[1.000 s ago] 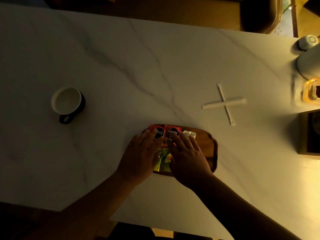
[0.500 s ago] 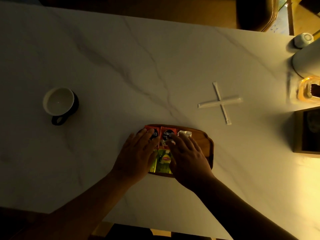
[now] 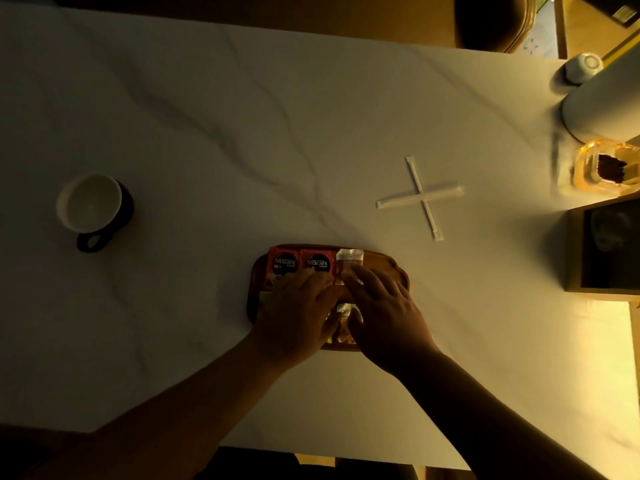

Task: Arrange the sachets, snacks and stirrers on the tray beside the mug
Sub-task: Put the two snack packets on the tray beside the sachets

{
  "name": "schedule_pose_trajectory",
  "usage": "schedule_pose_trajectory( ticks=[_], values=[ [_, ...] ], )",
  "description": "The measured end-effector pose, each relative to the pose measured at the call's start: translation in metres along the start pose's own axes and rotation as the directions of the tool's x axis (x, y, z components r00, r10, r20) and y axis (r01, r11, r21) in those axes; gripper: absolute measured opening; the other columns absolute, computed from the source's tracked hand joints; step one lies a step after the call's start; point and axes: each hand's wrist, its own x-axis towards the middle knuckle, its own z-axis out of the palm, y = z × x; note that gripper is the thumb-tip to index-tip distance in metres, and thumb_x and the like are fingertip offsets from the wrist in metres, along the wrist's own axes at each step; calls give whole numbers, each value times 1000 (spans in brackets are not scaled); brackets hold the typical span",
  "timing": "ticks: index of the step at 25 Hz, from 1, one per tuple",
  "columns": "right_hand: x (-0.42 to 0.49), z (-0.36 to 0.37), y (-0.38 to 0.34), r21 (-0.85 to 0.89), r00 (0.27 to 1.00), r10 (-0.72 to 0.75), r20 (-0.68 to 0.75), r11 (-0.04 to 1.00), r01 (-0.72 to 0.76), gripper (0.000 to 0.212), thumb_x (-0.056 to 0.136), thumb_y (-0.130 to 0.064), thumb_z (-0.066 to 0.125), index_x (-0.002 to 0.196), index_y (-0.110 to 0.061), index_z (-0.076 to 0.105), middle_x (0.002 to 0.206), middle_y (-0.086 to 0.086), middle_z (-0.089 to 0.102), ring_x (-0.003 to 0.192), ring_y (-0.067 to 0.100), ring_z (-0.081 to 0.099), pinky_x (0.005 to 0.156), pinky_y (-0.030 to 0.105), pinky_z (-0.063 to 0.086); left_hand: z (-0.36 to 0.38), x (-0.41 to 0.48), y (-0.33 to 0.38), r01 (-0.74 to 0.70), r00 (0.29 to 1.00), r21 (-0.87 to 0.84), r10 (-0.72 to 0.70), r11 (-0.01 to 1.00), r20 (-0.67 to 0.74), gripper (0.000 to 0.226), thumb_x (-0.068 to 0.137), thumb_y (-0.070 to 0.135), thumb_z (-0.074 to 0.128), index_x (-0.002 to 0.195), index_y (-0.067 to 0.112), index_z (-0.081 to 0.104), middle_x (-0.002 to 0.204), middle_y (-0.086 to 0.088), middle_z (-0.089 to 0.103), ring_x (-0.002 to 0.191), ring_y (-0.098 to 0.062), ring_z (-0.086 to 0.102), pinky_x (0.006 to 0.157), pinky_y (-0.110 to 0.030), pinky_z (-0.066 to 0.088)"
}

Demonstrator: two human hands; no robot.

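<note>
A small wooden tray sits at the near middle of the marble table. Two red Nescafe sachets lie side by side along its far edge, with a pale sachet to their right. My left hand and my right hand lie flat on the tray, fingers spread over the packets. Another pale packet shows between my hands; the green sachets are mostly hidden. Two white wrapped stirrers lie crossed on the table, beyond the tray to the right. The white mug with a dark handle stands far left.
A white cylinder, a small white cup, an amber glass jar and a dark wooden box line the right edge. A chair stands behind the table.
Both hands have slid right and back on the tray, uncovering the red sachets and the pale one. The green sachets are now covered.
</note>
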Motion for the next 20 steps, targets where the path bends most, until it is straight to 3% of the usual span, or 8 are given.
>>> schedule_pose_trajectory(
  ticks=[2,5,11,17,20],
  values=[
    [-18,4,4,23,998,1,-59,1000,0,52,90,-43,62,140,-33,51,137,-3,57,123,23,48,96,41,50,4,-6,2,-47,999,7,46,999,16,30,97,43,52,116,21,61,120,-7,63,115,-26,56,95,-41,50],
    [-40,16,9,1,998,-40,-39,999,41,42,93,-47,52,134,-36,53,128,-6,54,114,19,49,88,38,53,11,-11,7,-53,997,31,51,998,54,25,96,44,56,105,23,65,112,-2,62,108,-22,52,92,-39,48],
    [-38,28,15,-35,999,-50,-5,998,50,52,85,-44,67,134,-37,52,131,-5,50,115,22,50,90,39,52,13,-6,7,-18,995,62,12,998,98,25,95,43,57,108,24,67,120,-4,62,115,-27,54,100,-43,47],
    [-37,25,13,-21,999,-48,-21,999,48,50,86,-44,63,133,-36,50,130,-4,50,115,23,51,89,39,52,11,-5,6,-29,996,42,25,999,88,25,94,40,58,111,23,67,118,-5,63,112,-26,56,97,-43,49],
    [-36,20,9,-9,998,-40,-42,999,39,42,92,-48,52,132,-37,53,130,-5,54,117,21,51,92,37,50,13,-6,6,-27,996,8,27,1000,81,27,96,41,56,113,23,66,121,-5,62,115,-26,55,98,-44,48]
  ],
)
